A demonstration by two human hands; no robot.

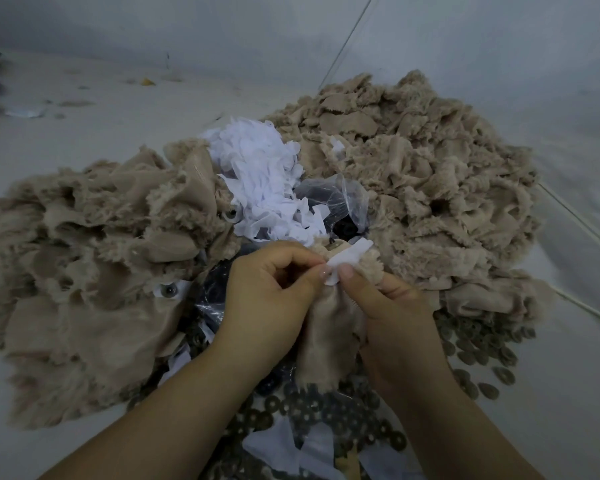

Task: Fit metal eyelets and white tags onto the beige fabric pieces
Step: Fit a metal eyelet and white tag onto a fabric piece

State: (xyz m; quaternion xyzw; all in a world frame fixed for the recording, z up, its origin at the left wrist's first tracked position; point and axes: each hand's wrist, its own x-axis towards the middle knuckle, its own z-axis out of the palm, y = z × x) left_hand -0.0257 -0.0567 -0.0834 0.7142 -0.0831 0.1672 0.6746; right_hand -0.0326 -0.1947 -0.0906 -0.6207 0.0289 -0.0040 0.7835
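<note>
Pinching a white tag [343,263] against a beige fabric piece [333,327], my left hand [274,292] and right hand [392,313] meet at picture centre, fingertips closed on both. I can read no writing or brand anywhere. Beige fabric heaps [430,174] crowd left and right, with loose white tags [260,181] between them. Metal eyelets [329,414] lie scattered below my wrists. Bare pale floor [94,109] lies open at far left.
</note>
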